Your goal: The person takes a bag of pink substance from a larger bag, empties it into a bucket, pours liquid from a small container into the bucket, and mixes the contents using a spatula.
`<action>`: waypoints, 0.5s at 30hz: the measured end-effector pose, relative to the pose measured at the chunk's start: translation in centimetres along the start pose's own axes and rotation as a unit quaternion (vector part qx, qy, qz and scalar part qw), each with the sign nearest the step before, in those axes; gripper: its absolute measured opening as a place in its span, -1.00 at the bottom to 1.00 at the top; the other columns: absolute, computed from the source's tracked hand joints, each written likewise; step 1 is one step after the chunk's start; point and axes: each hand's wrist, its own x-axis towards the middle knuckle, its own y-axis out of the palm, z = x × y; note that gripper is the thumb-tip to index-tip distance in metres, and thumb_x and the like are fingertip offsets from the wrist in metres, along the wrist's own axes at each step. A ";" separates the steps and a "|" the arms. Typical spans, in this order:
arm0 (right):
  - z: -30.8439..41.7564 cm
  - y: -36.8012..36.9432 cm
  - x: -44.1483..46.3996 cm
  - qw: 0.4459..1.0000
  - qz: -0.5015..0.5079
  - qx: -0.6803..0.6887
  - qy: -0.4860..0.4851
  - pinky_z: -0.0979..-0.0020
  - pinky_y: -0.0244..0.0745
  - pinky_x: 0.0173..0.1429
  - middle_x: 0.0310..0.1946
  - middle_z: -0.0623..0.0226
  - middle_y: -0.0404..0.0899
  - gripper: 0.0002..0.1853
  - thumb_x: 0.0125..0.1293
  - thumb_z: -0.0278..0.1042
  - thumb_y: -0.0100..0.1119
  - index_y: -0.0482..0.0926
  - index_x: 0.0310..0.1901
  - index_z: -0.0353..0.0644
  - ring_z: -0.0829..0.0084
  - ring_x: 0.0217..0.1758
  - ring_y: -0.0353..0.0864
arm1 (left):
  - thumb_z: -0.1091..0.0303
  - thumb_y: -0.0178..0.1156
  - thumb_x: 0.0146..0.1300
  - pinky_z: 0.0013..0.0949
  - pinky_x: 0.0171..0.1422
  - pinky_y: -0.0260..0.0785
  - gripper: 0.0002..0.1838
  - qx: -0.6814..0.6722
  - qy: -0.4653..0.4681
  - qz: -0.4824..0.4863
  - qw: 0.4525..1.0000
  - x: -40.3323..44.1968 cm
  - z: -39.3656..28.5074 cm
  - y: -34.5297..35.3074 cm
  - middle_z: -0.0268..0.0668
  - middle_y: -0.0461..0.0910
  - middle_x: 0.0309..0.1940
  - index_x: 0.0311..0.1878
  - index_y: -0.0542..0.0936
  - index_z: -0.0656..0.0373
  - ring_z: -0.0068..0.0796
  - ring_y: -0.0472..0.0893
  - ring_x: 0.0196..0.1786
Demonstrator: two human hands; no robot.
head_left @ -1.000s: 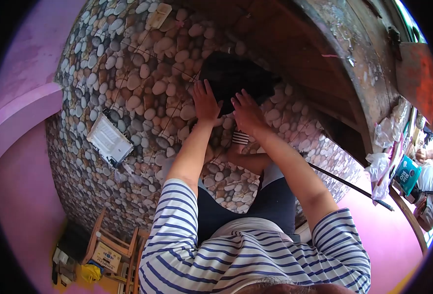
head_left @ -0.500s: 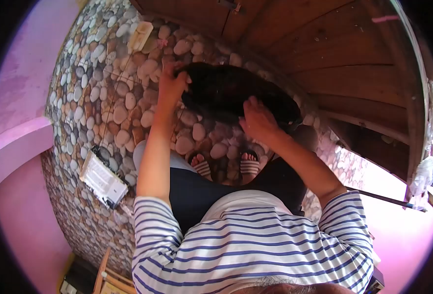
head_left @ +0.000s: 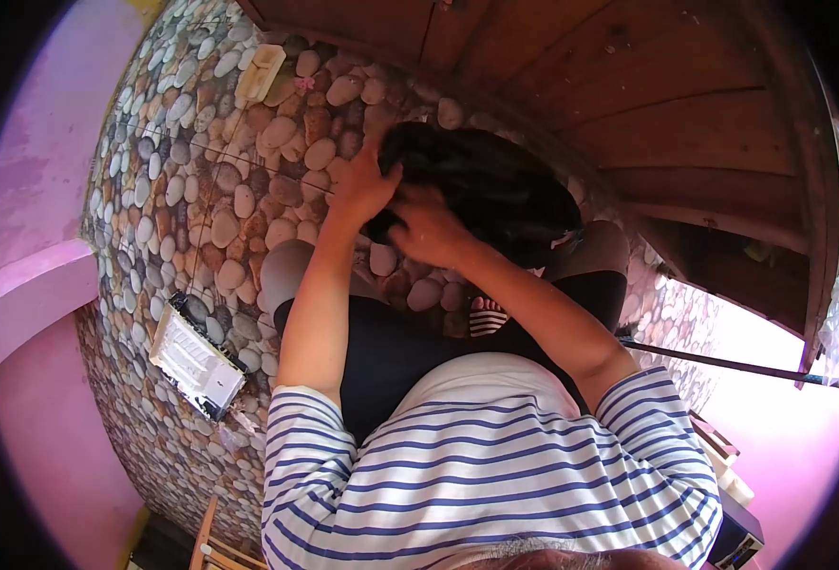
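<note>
A soft, slightly shiny black bundle (head_left: 495, 180), whose kind I cannot make out, lies on the pebble-patterned floor in front of my feet. Its left end is between my two hands. My left hand (head_left: 364, 190) grips the upper left edge, fingers curled against the black material. Close beside it, my right hand (head_left: 427, 226) is closed at the lower left part of the bundle, its fingertips partly hidden and a little blurred. One striped sandal (head_left: 486, 321) shows below the bundle.
Dark wooden furniture (head_left: 666, 123) stands along the top right. A cream plastic container (head_left: 260, 74) and a small pink piece (head_left: 303, 85) lie at upper left. On the left floor is a white, black-edged panel (head_left: 196, 361). Pink walls (head_left: 39, 418) border the left.
My right hand has moved left along the bundle, from its right part to beside my left hand. My left hand and the bundle's left end have shifted slightly right.
</note>
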 end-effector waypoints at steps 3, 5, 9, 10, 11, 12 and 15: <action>-3.8 0.8 -2.2 0.985 -0.055 -0.074 0.146 -0.03 0.25 0.49 0.34 -0.20 0.39 -0.35 0.26 -0.21 0.19 0.40 0.37 -0.31 -0.20 0.39 0.39 | 0.24 0.25 0.36 -0.03 0.31 0.43 -0.37 -0.021 -0.055 -0.065 0.996 0.8 -0.7 0.2 0.12 0.58 0.22 0.44 0.35 0.21 0.17 0.58 0.25; -6.8 1.3 -4.4 0.954 -0.010 -0.082 0.289 -0.01 0.39 0.40 0.27 -0.15 0.51 -0.49 0.37 -0.20 0.09 0.52 0.29 -0.25 -0.18 0.22 0.57 | 0.25 0.23 0.38 -0.02 0.31 0.43 -0.41 -0.041 -0.070 -0.102 0.991 1.0 -1.0 0.3 0.10 0.60 0.20 0.42 0.37 0.21 0.17 0.57 0.25; -8.1 1.6 -8.2 0.888 0.349 -0.033 0.298 0.03 0.55 0.24 0.13 -0.12 0.64 -0.57 0.44 -0.16 0.03 0.64 0.16 -0.25 -0.10 0.08 0.69 | 0.24 0.22 0.39 0.01 0.28 0.44 -0.47 -0.023 -0.006 -0.177 0.984 1.4 -2.5 0.1 0.11 0.62 0.15 0.37 0.43 0.19 0.18 0.59 0.22; -9.0 3.8 -9.5 0.881 0.429 -0.057 0.193 0.05 0.55 0.24 0.10 -0.12 0.65 -0.57 0.39 -0.17 0.03 0.65 0.13 -0.25 -0.07 0.11 0.68 | 0.24 0.22 0.38 0.00 0.28 0.44 -0.48 -0.019 -0.012 -0.175 0.984 1.6 -2.6 0.2 0.11 0.62 0.15 0.36 0.44 0.19 0.17 0.59 0.22; -9.4 5.1 -10.4 0.857 0.501 -0.080 0.084 0.07 0.55 0.24 0.07 -0.11 0.67 -0.56 0.33 -0.18 0.04 0.67 0.10 -0.26 -0.03 0.15 0.67 | 0.24 0.22 0.38 0.00 0.28 0.44 -0.48 -0.020 -0.012 -0.172 0.985 1.7 -2.6 0.5 0.11 0.62 0.15 0.36 0.44 0.19 0.17 0.59 0.22; -8.7 5.3 -10.3 0.857 0.502 -0.079 0.086 0.07 0.55 0.24 0.07 -0.11 0.67 -0.56 0.33 -0.18 0.04 0.67 0.10 -0.26 -0.03 0.15 0.67 | 0.23 0.23 0.38 -0.01 0.27 0.45 -0.48 -0.007 -0.013 -0.168 0.986 1.7 -2.7 0.9 0.10 0.63 0.15 0.36 0.44 0.19 0.16 0.60 0.21; -4.7 2.7 -8.3 0.820 0.470 -0.001 0.326 0.08 0.58 0.18 0.08 -0.14 0.66 -0.58 0.30 -0.23 0.02 0.69 0.05 -0.29 -0.03 0.13 0.69 | 0.20 0.24 0.38 -0.02 0.25 0.46 -0.46 0.015 -0.015 -0.168 0.985 1.5 -3.3 1.0 0.08 0.63 0.15 0.36 0.44 0.19 0.13 0.62 0.19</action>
